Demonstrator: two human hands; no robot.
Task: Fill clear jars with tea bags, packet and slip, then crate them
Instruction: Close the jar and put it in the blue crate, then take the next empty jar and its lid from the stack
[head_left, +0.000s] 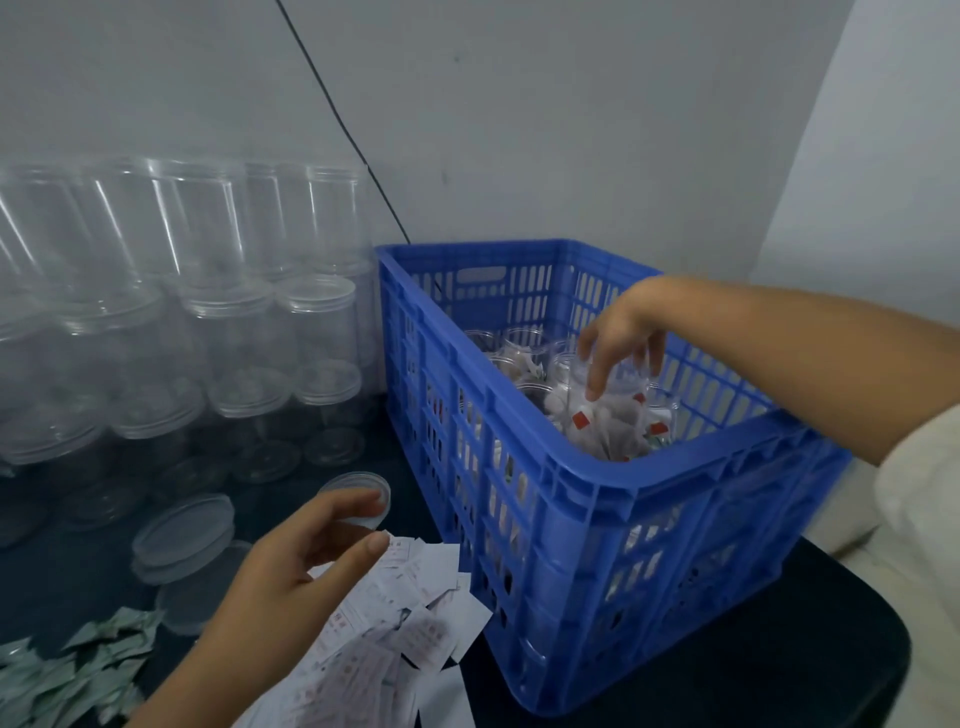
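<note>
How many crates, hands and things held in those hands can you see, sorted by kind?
Blue crate: 1
Hands: 2, the left hand and the right hand
Clear lid, pinched by the left hand: 1
Filled jar, held at its top by the right hand inside the crate: 1
Total: 5

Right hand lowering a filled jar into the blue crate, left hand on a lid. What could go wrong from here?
1. The filled jar looks open-topped; the right hand grips only its rim, so a tilt could spill tea bags into the blue crate.
2. The left hand pinches a clear lid above the paper slips; a sweep could scatter them.
</note>
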